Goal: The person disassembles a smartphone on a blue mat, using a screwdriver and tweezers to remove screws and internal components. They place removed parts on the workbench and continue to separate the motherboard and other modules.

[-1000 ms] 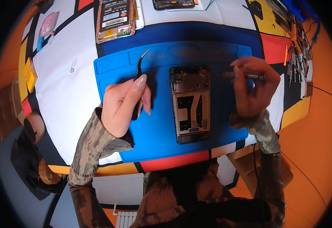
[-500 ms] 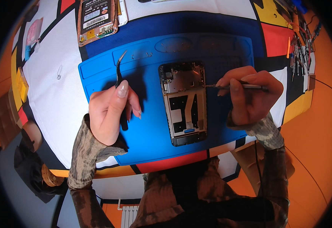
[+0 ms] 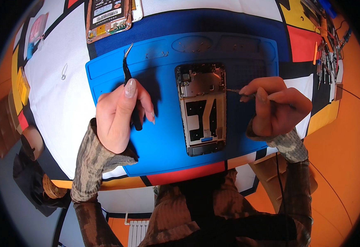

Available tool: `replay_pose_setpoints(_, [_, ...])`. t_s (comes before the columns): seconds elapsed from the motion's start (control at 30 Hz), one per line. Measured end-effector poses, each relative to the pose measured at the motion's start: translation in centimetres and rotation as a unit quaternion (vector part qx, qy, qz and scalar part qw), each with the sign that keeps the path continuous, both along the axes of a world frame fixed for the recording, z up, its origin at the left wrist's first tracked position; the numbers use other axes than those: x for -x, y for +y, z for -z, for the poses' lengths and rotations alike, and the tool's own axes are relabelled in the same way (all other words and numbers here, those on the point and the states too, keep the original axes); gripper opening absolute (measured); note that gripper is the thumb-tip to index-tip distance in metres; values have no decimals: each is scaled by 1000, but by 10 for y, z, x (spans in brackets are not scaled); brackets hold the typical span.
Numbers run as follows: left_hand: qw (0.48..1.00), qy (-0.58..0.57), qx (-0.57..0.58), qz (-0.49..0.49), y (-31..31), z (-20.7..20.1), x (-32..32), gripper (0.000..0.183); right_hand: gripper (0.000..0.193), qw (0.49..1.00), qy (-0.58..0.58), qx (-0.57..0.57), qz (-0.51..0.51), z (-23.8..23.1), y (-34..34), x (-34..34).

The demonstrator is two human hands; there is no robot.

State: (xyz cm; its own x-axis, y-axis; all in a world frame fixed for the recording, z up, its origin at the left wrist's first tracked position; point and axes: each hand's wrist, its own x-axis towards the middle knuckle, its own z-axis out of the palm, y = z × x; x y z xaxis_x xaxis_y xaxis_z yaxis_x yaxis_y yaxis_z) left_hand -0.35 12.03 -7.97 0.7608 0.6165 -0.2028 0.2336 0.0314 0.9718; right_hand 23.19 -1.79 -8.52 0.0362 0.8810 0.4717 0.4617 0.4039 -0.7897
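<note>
An opened smartphone (image 3: 200, 109) lies upright on a blue repair mat (image 3: 155, 152), its metal shield plate and ribbon cable showing. Left of it, my left hand (image 3: 120, 111) is closed around black curved tweezers (image 3: 126, 68), whose silvery tips point up and away from me. My right hand (image 3: 276, 105) pinches a thin screwdriver (image 3: 249, 95) on the phone's other side. Its tip is close to the phone's right edge; whether it touches I cannot tell. Several tiny parts lie in the mat's far compartments, too small to name.
Another opened phone (image 3: 110, 18) with a copper-coloured frame lies beyond the mat at far left. Several screwdrivers and thin tools (image 3: 323, 61) cluster at the right edge. A pink packet (image 3: 39, 28), a yellow box (image 3: 23, 88) and a small wire loop (image 3: 63, 72) sit on the left.
My right hand has shifted slightly right, and the screwdriver's tip now sits off the shield plate at the phone's edge. The tweezers stand a little more upright. The view has shifted slightly.
</note>
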Motion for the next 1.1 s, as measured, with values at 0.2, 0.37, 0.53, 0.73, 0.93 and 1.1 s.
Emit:
replay_pose_setpoints(0.2, [1000, -9, 3, 4, 1, 1, 1, 51, 13, 999, 25, -21, 17, 2, 4, 6])
replay_pose_setpoints(0.37, [1000, -12, 1, 4, 0, 1, 1, 49, 26, 988, -108, -105, 40, 0, 14, 0])
replay_pose_setpoints(0.53, [1000, -8, 5, 6, 0, 0, 0, 49, 31, 970, -155, -186, 16, 0, 21, 6])
replay_pose_setpoints(0.73, [1000, -10, 11, 1, -1, 0, 1, 47, 33, 971, -157, -174, 38, 2, 21, 8])
replay_pose_setpoints(0.93, [1000, -17, -12, 8, 1, 1, -1, 47, 32, 991, -90, -102, 17, -3, 15, 8])
replay_pose_setpoints(1.1, [1000, -1, 0, 10, 0, 0, 1, 45, 33, 978, -206, -21, 27, -18, 11, 6])
